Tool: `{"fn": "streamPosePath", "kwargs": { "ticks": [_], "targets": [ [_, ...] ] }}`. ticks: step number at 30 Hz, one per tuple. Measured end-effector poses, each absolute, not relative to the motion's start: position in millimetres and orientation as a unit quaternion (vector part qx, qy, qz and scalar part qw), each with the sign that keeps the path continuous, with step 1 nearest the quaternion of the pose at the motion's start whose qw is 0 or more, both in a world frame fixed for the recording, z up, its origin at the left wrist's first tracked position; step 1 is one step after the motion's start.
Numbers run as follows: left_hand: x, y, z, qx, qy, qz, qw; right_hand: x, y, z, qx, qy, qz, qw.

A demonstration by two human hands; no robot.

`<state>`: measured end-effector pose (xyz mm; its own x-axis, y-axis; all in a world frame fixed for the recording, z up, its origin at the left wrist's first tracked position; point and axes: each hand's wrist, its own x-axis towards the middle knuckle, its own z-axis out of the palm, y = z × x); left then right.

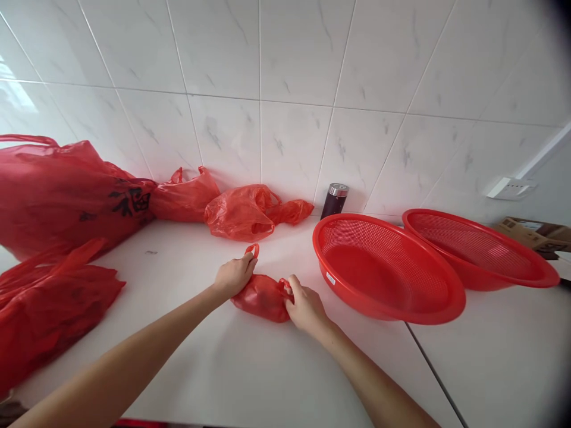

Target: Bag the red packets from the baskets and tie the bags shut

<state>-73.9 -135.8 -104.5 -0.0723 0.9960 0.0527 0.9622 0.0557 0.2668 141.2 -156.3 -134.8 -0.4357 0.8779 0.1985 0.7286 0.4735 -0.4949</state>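
Note:
A small, full red plastic bag point(263, 298) rests on the white table between my two hands. My left hand point(235, 276) is closed around one handle loop, which sticks up above the fist. On the bag's other side, my right hand point(306, 304) pinches the second handle between thumb and fingers. What lies inside the bag shows only as dark shapes through the plastic. Just behind it sits another red plastic bag point(241, 213), apart from my hands.
Two red plastic colanders point(357, 285) point(486, 279) stand at the right. A dark thermos point(334, 201) is by the tiled wall. More red bags point(66, 196) point(49, 303) fill the left side. A cardboard box point(530, 233) and a power socket point(512, 188) are far right.

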Motion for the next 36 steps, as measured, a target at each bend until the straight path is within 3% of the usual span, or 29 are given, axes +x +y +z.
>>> {"fn": "streamPosePath", "kwargs": {
  "ticks": [6,19,30,36],
  "targets": [
    [-74.6,-108.1,-123.5,0.64,0.764,0.071,0.051,138.0,-138.1,-145.6,-0.488,-0.828,0.154,0.229],
    [-97.6,-107.1,-129.5,0.619,0.772,0.138,0.04,137.5,-156.6,-144.3,-0.443,-0.851,0.107,0.261],
    [-165.5,-111.4,-97.2,0.56,0.809,0.155,0.093,136.5,-160.3,-142.1,-0.351,-0.827,0.189,0.397],
    [-168.9,-114.1,-43.5,0.603,0.764,0.192,0.128,145.5,-163.6,-131.2,-0.378,-0.778,0.219,0.451]
  ]
}}
